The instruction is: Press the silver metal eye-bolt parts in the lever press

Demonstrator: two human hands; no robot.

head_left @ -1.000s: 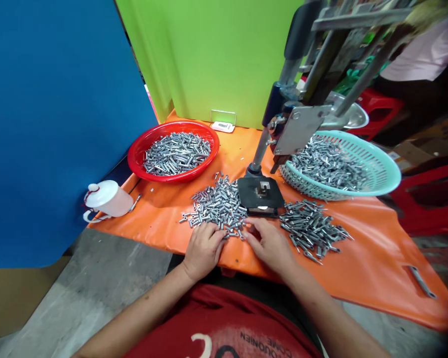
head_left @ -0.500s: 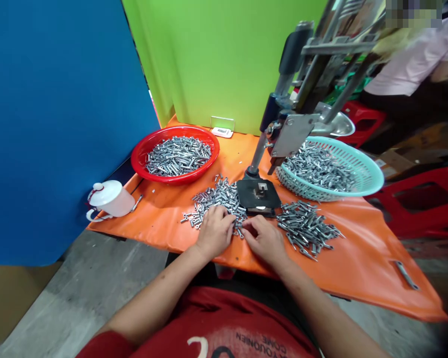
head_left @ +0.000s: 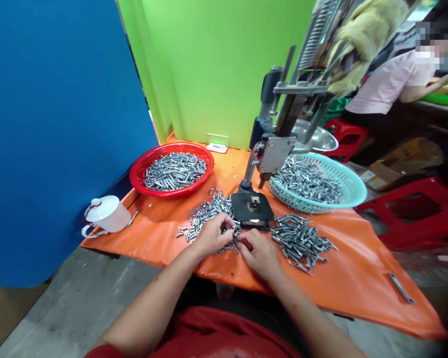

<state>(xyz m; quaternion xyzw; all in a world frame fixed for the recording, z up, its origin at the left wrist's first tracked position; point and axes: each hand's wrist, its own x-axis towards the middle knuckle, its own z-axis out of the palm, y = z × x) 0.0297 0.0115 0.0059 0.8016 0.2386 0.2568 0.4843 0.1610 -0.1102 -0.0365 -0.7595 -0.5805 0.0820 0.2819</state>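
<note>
My left hand is closed, thumb and forefinger pinched at a small ring-ended metal part. Just to its right, my right hand is also closed, its fingertips together close to the same part; what they hold is too small to make out. Both hands are over the front edge of a loose pile of small ring-ended metal parts. Behind them stands a hand press with a black base plate. A second pile of longer, thin metal parts lies right of my right hand.
A red basin and a turquoise basket, both full of metal parts, stand farther back. A white lidded mug is at the left edge, a wrench at the right of the orange-covered table. A person sits beyond, near red stools.
My view has shifted, so the table sits lower and further left. My left hand has lifted slightly from the pile into a pinch, and the fingertips of both hands have come closer together.
</note>
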